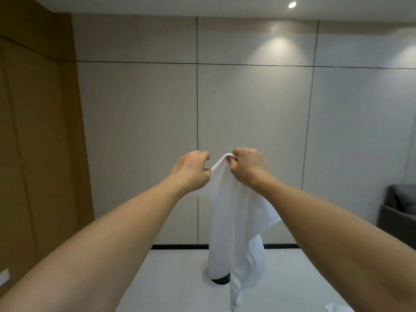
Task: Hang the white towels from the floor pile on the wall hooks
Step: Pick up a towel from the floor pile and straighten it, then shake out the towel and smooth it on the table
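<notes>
While both arms reach forward, the grey panelled wall fills most of the view, with a brown wooden panel at 9 o'clock and a dark armchair at 3 o'clock. Below lies the pale floor. The white towel hangs at the centre, from the hands down toward 6 o'clock, and its lower end reaches near the floor. Behind it stands a dark round base, maybe the foot of a stand; the towel hides the rest. The right hand has its fingers curled around the bunched top edge. The left hand pinches the same edge just beside it. A bit of white cloth shows at 5 o'clock, probably the pile. No hook is visible here. I judge the step is hanging this towel; next, the held loop must find a hook.
</notes>
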Demonstrator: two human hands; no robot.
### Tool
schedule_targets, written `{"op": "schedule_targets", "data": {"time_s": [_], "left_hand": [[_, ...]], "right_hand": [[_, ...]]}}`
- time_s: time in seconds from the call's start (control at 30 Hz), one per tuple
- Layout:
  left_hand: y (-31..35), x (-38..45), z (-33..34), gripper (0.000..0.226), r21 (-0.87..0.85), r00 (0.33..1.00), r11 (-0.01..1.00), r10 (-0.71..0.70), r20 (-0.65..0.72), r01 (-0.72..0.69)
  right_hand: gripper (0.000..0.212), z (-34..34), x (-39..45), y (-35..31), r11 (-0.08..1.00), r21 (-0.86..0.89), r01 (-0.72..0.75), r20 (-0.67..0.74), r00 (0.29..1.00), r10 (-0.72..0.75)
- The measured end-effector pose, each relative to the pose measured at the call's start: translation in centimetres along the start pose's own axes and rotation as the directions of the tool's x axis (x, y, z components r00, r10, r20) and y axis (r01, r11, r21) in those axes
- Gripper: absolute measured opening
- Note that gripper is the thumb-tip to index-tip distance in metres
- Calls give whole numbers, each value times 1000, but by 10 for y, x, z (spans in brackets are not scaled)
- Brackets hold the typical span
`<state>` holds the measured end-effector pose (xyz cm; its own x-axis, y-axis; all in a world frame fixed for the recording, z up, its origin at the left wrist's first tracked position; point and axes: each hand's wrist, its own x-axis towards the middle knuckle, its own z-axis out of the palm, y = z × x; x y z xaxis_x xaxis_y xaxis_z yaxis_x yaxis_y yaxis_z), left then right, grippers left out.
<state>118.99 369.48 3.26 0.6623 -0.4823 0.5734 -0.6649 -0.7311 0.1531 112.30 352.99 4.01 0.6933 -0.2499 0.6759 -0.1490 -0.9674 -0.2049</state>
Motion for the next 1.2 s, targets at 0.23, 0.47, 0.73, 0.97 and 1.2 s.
{"op": "schedule_targets", "data": {"time_s": [0.23, 0.47, 0.73, 0.97, 1.2], "left_hand": [[-118, 16, -13, 38, 163, 970, 957, -232, -73, 241], [-208, 33, -45, 34, 265, 899, 861, -395, -192, 434], [-272, 33, -69, 34, 368, 800, 710, -527, -288, 601], [-329, 10, -80, 35, 459, 718, 568, -638, -278, 683], [-407, 5, -94, 39, 489, 686, 504, -649, -329, 712]], "right_hand": [[32, 90, 61, -86, 964, 223, 142, 30, 988, -152], [30, 156, 128, -178, 851, 408, 331, 0, 932, -362], [25, 211, 167, -261, 694, 558, 455, -51, 854, -518], [24, 263, 176, -333, 552, 696, 458, -46, 796, -603], [23, 304, 191, -406, 477, 737, 478, -65, 753, -655]]}}
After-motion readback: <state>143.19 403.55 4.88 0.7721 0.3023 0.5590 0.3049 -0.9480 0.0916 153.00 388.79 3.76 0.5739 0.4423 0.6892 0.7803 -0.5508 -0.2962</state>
